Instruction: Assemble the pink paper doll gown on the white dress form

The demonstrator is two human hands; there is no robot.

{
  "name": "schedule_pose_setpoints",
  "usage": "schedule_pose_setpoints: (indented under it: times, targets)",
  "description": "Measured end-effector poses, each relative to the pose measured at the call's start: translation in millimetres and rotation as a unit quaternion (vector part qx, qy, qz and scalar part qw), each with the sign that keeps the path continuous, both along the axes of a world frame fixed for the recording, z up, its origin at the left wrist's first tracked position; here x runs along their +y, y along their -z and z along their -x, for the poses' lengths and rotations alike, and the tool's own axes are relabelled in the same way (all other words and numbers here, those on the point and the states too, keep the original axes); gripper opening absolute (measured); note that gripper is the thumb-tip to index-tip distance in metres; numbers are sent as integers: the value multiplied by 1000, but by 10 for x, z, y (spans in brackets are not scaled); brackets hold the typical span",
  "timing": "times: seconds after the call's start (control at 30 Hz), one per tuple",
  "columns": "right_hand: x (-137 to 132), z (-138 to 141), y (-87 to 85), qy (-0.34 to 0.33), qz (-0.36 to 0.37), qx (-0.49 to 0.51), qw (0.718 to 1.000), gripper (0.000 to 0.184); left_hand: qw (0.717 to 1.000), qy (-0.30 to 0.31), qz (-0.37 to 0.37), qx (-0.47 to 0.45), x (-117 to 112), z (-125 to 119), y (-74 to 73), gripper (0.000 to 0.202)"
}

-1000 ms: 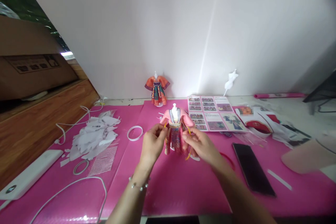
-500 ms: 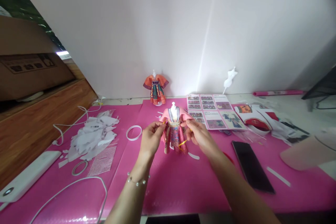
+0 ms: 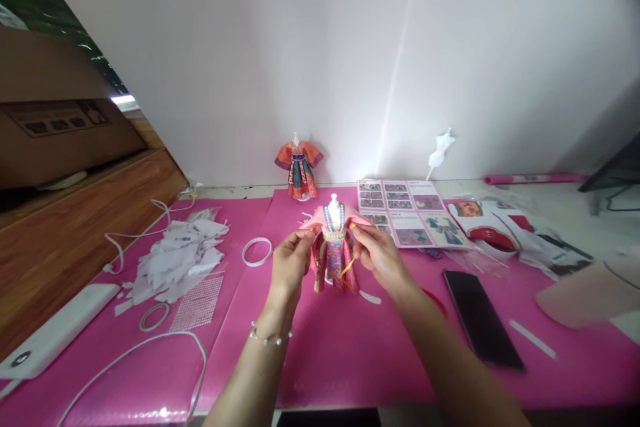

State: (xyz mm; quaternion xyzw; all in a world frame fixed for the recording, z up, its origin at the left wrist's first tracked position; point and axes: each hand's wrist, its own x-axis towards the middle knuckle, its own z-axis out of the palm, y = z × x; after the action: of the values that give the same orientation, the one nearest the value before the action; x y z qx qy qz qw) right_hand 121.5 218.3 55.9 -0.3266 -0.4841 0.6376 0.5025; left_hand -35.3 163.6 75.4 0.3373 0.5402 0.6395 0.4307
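Note:
A small white mannequin (image 3: 335, 201) stands in front of me, wearing a pink miniature robe (image 3: 339, 269) with a patterned skirt, beaded collar and pearl waistband. My left hand (image 3: 291, 259) pinches at the robe's left side, below the sleeve, where a speck of yellow shows at the fingertips. On the other side, my right hand (image 3: 379, 255) is closed on a thin yellow ribbon (image 3: 347, 269), whose loose part hangs in front of the skirt. Whether one ribbon passes behind the mannequin from hand to hand is hidden.
Behind stand a second dressed mannequin (image 3: 299, 170) and a bare white one (image 3: 441, 148). An instruction sheet (image 3: 410, 237) lies back right, a phone (image 3: 483, 319) nearer. Paper scraps (image 3: 183, 250), a pearl sheet (image 3: 199, 303), tape rings (image 3: 257, 252) and a white cable (image 3: 200, 353) lie left.
My right hand has shifted slightly up, its fingertips now at the robe's side below the sleeve. My left hand stays at the other side. The view has moved slightly.

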Motion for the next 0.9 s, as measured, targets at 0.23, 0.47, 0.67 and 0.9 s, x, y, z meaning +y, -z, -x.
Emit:
schedule_pose_setpoints:
  times: [0.23, 0.47, 0.67, 0.9]
  targets:
    - [-47, -14, -84, -50, 64, 61, 995, 34, 991, 17, -10, -131, -52, -71, -53, 38]
    - [-58, -42, -75, 4, 50, 15, 999, 42, 995, -63, -23, -68, -71, -75, -13, 24]
    - [-65, -33, -15, 13, 16, -22, 1000, 46, 991, -119, -61, -22, -112, -132, 53, 19]
    - [-112, -10, -47, 43, -31, -86, 995, 49, 986, -138, -92, -31, -101, -216, 51, 22]
